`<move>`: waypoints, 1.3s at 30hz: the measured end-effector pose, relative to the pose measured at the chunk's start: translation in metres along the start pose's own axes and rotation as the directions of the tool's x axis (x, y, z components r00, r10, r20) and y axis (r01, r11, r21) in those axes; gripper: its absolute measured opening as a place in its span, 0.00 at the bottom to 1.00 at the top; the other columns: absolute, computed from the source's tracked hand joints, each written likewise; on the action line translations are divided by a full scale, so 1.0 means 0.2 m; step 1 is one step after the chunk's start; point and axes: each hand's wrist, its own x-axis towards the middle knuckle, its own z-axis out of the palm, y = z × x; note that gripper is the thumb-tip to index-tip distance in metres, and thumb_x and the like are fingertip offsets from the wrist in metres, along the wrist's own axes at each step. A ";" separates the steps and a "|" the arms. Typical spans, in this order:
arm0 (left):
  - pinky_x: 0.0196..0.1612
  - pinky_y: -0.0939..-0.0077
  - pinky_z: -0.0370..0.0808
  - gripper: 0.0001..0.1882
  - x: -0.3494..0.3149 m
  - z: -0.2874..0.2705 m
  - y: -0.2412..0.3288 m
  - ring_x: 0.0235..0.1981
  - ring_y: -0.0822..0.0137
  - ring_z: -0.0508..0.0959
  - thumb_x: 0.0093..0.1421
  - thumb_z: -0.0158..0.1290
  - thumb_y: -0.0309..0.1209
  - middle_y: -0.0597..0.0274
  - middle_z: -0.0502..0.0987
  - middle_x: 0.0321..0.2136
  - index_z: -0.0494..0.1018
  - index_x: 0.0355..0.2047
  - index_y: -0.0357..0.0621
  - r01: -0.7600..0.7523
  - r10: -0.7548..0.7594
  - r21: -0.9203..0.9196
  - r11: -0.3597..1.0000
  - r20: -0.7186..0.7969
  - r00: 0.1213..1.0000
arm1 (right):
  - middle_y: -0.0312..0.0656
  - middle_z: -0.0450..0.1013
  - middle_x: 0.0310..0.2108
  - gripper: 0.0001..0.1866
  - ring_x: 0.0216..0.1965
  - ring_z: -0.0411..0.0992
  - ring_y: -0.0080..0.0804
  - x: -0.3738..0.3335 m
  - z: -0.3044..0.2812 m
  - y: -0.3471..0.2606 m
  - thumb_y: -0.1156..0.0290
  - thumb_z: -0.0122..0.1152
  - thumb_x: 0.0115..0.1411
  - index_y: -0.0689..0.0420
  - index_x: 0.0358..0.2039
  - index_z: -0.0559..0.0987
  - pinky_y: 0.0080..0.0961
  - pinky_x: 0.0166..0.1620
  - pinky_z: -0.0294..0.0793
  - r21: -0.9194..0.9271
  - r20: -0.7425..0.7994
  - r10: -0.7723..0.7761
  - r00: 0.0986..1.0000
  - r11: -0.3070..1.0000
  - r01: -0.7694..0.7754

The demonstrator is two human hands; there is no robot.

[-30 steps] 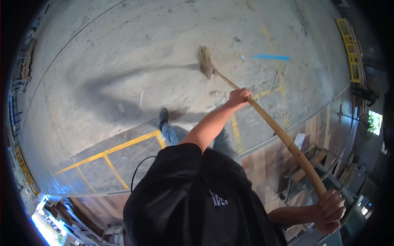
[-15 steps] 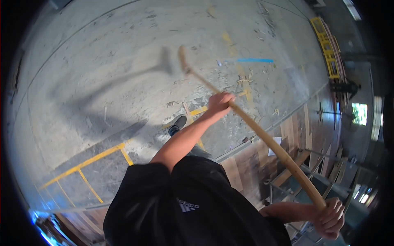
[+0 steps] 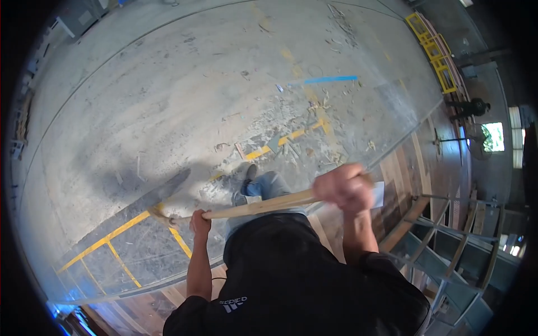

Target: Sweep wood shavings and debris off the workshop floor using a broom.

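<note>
A long pale wooden pole, which looks like a broom handle, lies nearly level across the front of my body. My left hand is closed round it near the head. That broom head is smeared by motion, low over the yellow floor line at left, and I cannot tell whether it touches the floor. Toward the other end, my right hand is wrapped round the handle in a blurred fist. Scraps and shavings litter the concrete ahead of my feet.
A blue strip lies on the concrete floor beyond the scraps. Wood planking borders it at right. Close by on that side stands a metal-framed rack. Farther off are yellow frames and another person.
The broom has swung from reaching out ahead to lying across my body, its head moving left and nearer. My left hand came back leftward; my right hand rose and moved inward.
</note>
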 end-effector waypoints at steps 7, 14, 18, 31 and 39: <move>0.33 0.56 0.71 0.10 0.00 0.43 0.19 0.32 0.50 0.75 0.50 0.59 0.40 0.56 0.73 0.26 0.72 0.25 0.50 -0.017 0.017 -0.002 1.000 -0.026 1.000 | 0.38 0.57 0.09 0.18 0.14 0.60 0.33 -0.12 -0.25 -0.14 0.68 0.49 0.55 0.57 0.10 0.61 0.35 0.25 0.63 -0.084 -0.055 0.002 0.998 0.996 -0.007; 0.37 0.62 0.73 0.11 0.71 0.79 1.64 0.36 0.55 0.77 0.52 0.52 0.45 0.62 0.76 0.31 0.74 0.25 0.52 -0.025 0.082 -0.308 0.951 0.174 0.981 | 0.31 0.59 0.06 0.18 0.07 0.57 0.21 -0.11 -0.53 -0.90 0.67 0.47 0.51 0.47 0.07 0.57 0.22 0.13 0.60 -0.413 0.043 -0.430 0.902 0.814 0.408; 0.37 0.60 0.72 0.12 1.05 0.98 2.21 0.38 0.54 0.76 0.53 0.52 0.44 0.61 0.74 0.32 0.71 0.26 0.49 -0.156 0.229 -0.422 0.893 0.128 0.965 | 0.29 0.59 0.05 0.17 0.06 0.56 0.19 0.02 -0.65 -1.04 0.69 0.46 0.49 0.45 0.07 0.57 0.20 0.13 0.60 -0.467 0.172 -0.392 0.904 0.775 0.425; 0.35 0.58 0.73 0.15 0.78 0.52 2.72 0.32 0.53 0.77 0.53 0.53 0.45 0.60 0.75 0.27 0.72 0.22 0.46 -0.308 0.356 -0.283 0.909 0.140 0.924 | 0.25 0.59 0.12 0.24 0.12 0.56 0.18 0.06 -1.07 -1.70 0.45 0.41 0.62 0.50 0.18 0.66 0.18 0.20 0.65 -0.139 0.356 -0.629 0.691 0.696 0.705; 0.33 0.58 0.72 0.11 0.21 0.87 1.40 0.33 0.52 0.76 0.45 0.61 0.38 0.58 0.75 0.28 0.73 0.28 0.52 0.138 -0.139 0.023 0.990 0.050 0.989 | 0.34 0.62 0.12 0.14 0.13 0.58 0.28 0.38 -1.35 -0.89 0.67 0.53 0.54 0.54 0.13 0.67 0.28 0.21 0.59 -0.185 0.126 0.128 0.984 0.977 -0.104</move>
